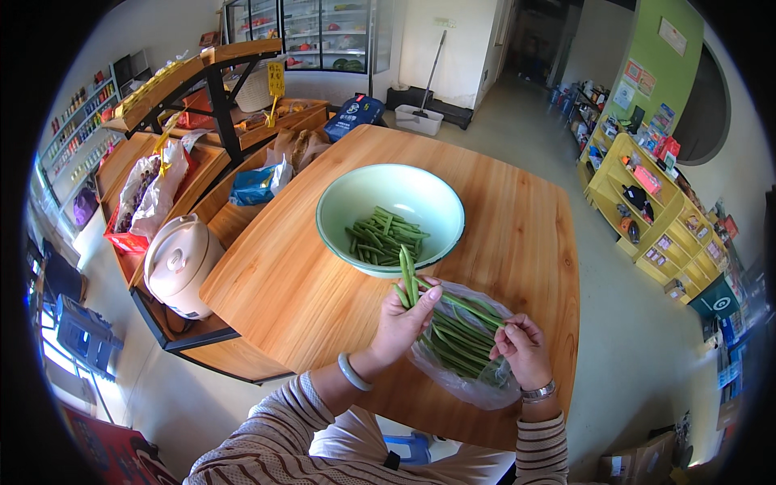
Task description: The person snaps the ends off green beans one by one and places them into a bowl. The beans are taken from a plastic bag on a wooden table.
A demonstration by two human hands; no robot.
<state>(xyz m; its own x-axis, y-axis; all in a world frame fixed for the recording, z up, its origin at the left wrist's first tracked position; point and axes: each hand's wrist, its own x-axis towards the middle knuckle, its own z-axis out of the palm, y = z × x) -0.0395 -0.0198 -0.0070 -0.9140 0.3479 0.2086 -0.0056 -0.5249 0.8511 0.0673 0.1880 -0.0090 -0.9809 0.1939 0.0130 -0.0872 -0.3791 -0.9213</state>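
Note:
My left hand (407, 315) holds several short pieces of green bean (407, 273) upright, and one end of a long green bean (464, 303). The fingertips of my right hand (522, 347) pinch that bean's other end. Below both hands lies a clear plastic bag (485, 394), open, with many long green beans (454, 345) in it. Beyond my left hand stands a pale green enamel bowl (339, 206) with a dark rim, holding a heap of short bean pieces (388, 236).
The wooden table (291, 291) has rounded corners. At its left stand a pink rice cooker (182, 267), a blue packet (253, 185) and wooden display shelves (212, 206). A blue bag (354, 118) sits beyond the far left corner. Yellow shelving (642, 218) stands across the floor at right.

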